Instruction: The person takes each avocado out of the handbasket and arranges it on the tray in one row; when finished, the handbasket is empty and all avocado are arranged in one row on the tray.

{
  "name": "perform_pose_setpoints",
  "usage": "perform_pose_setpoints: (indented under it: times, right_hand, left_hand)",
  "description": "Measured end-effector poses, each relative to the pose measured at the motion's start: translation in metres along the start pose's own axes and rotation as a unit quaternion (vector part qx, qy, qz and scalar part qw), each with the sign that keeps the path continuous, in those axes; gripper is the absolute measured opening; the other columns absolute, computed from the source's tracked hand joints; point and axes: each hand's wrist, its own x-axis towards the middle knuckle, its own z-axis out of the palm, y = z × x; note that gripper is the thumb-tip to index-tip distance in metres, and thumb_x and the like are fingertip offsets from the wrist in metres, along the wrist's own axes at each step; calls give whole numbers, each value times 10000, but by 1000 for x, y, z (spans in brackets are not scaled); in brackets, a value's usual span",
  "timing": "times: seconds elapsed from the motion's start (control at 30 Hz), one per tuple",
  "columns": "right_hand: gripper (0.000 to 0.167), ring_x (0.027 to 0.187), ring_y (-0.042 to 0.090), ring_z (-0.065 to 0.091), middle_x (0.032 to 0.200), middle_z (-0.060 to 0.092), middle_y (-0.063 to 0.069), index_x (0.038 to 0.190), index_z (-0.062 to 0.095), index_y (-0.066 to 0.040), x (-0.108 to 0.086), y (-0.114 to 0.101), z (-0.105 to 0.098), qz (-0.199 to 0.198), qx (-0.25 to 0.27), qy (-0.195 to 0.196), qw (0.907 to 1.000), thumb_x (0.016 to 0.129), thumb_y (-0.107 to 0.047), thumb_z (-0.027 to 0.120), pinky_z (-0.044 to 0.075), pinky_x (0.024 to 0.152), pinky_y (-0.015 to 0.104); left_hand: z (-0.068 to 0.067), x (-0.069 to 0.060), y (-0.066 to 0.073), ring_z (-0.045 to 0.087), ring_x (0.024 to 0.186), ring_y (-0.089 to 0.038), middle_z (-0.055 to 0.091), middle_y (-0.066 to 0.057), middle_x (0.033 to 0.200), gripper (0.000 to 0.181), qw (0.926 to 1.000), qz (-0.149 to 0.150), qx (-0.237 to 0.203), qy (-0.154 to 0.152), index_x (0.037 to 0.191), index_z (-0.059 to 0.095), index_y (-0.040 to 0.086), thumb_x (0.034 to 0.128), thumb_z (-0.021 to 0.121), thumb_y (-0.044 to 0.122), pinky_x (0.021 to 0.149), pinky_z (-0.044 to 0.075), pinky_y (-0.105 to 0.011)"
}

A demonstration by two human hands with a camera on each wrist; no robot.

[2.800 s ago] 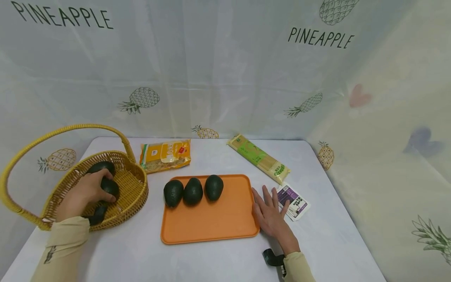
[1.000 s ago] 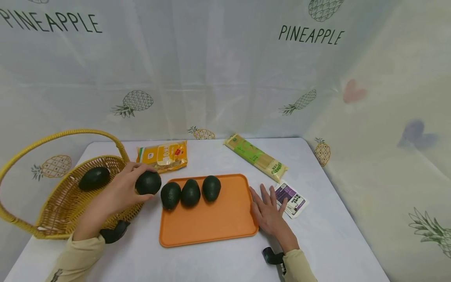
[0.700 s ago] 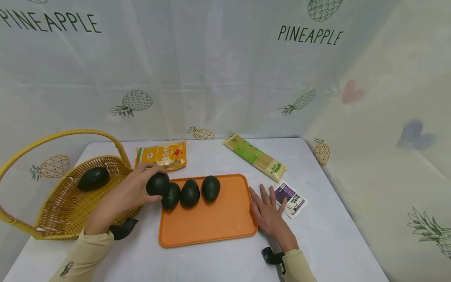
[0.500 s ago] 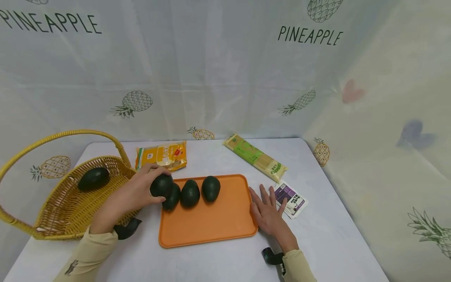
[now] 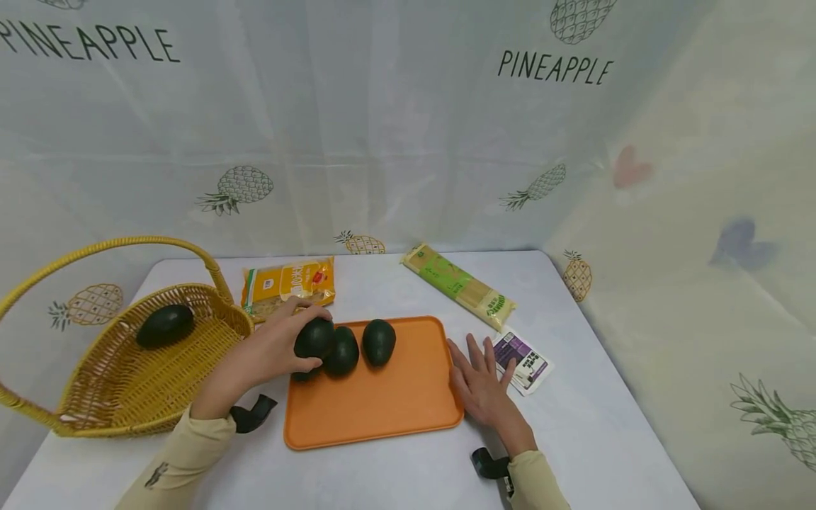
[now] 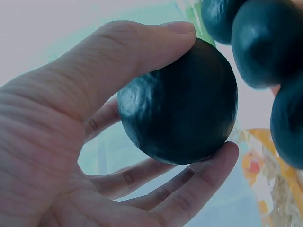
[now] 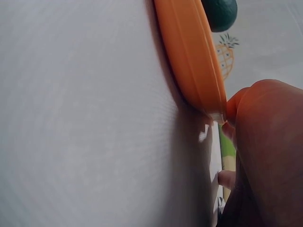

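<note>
A dark green avocado (image 5: 314,338) is pinched between the thumb and fingers of my left hand (image 5: 280,343), over the left end of the orange tray (image 5: 376,411). It partly hides one avocado (image 5: 306,375) on the tray; two others (image 5: 342,351) (image 5: 379,343) lie to its right. In the left wrist view the thumb presses one side of the held avocado (image 6: 180,104) and fingertips the other. My right hand (image 5: 487,389) lies with spread fingers at the tray's right edge, touching its rim (image 7: 215,104) in the right wrist view.
The yellow wicker basket (image 5: 153,397) with a tall handle stands at the left, one avocado (image 5: 165,326) inside. Behind the tray lie an orange food packet (image 5: 290,283) and a long green-labelled packet (image 5: 457,285). A purple-and-white packet (image 5: 523,361) is beside my right hand.
My left hand lifted an avocado out of the basket and carried it right, to above the tray's left end. The right hand has stayed at the tray's edge. The head view has shifted slightly.
</note>
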Motion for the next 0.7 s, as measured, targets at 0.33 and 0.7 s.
perform_pose_setpoints:
  times: [0.33,0.7]
  right_hand:
    - [568,1673,468,-80,1819,119,130,1698,317,-319,0,0,0,10,27,3,10000,1150,-455,375,-210,1191,814]
    - [563,1672,471,-77,1818,126,127,1699,313,-325,0,0,1,1,-8,21,10000,1154,-448,376,-216,1189,813]
  left_hand:
    - [13,15,12,644,1161,-427,505,-269,1405,576,9991,416,-74,-30,1293,659,141,795,948,137,921,624,-582]
    - [29,26,18,652,1112,-368,470,-237,1466,580,9978,604,-201,-199,1372,688,175,841,920,157,908,605,-524]
